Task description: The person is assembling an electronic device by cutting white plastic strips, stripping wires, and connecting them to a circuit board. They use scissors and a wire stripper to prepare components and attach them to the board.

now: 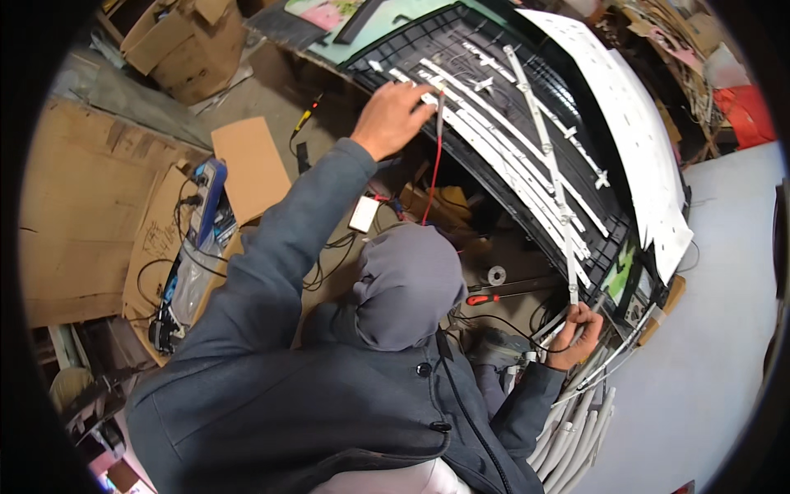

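The right hand (pixel 575 339) has its fingers pinched together on the near end of a long white strip (pixel 547 152), which slants over other white strips (pixel 510 158) in a black frame (pixel 619 148), probably held by its tip to steady it; the left hand (pixel 395 120) curls beside a red-wired probe (pixel 440 111); whether its fingers clamp that, I cannot tell.
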Tool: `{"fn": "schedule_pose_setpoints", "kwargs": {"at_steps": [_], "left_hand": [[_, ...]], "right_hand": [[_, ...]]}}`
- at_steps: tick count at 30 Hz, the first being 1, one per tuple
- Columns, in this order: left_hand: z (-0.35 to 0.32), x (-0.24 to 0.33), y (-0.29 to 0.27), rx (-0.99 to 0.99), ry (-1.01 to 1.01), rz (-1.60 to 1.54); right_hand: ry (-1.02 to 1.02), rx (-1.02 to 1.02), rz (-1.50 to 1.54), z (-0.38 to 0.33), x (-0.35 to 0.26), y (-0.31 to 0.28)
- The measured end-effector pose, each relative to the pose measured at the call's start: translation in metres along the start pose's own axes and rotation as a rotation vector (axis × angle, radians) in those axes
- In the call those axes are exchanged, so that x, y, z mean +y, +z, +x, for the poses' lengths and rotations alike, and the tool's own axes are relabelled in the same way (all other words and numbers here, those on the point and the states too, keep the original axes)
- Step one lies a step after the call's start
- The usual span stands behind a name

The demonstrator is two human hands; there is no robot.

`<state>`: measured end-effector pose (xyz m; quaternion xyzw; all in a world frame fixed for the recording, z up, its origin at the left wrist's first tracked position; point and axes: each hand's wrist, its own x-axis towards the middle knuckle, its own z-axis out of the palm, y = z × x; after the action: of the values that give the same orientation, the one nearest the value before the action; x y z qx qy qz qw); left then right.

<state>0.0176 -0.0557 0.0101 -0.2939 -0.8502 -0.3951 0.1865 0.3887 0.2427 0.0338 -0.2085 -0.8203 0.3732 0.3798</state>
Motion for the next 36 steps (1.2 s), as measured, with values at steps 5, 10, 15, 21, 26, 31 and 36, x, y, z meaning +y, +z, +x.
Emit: {"fn": "schedule_pose_setpoints", "kwargs": {"at_steps": [5,10,15,21,26,31,36], "left_hand": [[-0.066,-0.042,-0.054,0.285,-0.446,-0.348],[-0.192,-0.088,-0.012,0.266,-0.758,-0.220],[-0.281,-0.086,0.023,-0.015,-0.901,-0.037],[-0.283,-0.046,0.017,-0.115,-0.620,0.048],[-0.188,0.020,-0.095,0.049,-0.236,0.254],[-0.176,-0.054,-0.210,0.343,-0.452,0.868],[-0.209,-0.148,-0.290,-0.264,-0.930,0.917]], "right_hand": [[0.061,-0.039,0.112,-0.007,0.004,0.001],[0.064,-0.034,0.125,0.004,-0.003,0.012],[0.027,-0.049,0.136,0.012,-0.013,0.018],[-0.033,-0.031,0.006,0.014,-0.016,0.013],[-0.057,-0.020,-0.069,0.012,-0.017,0.014],[-0.058,-0.054,-0.011,0.013,-0.023,0.029],[-0.079,-0.041,-0.018,0.021,-0.035,0.050]]}}
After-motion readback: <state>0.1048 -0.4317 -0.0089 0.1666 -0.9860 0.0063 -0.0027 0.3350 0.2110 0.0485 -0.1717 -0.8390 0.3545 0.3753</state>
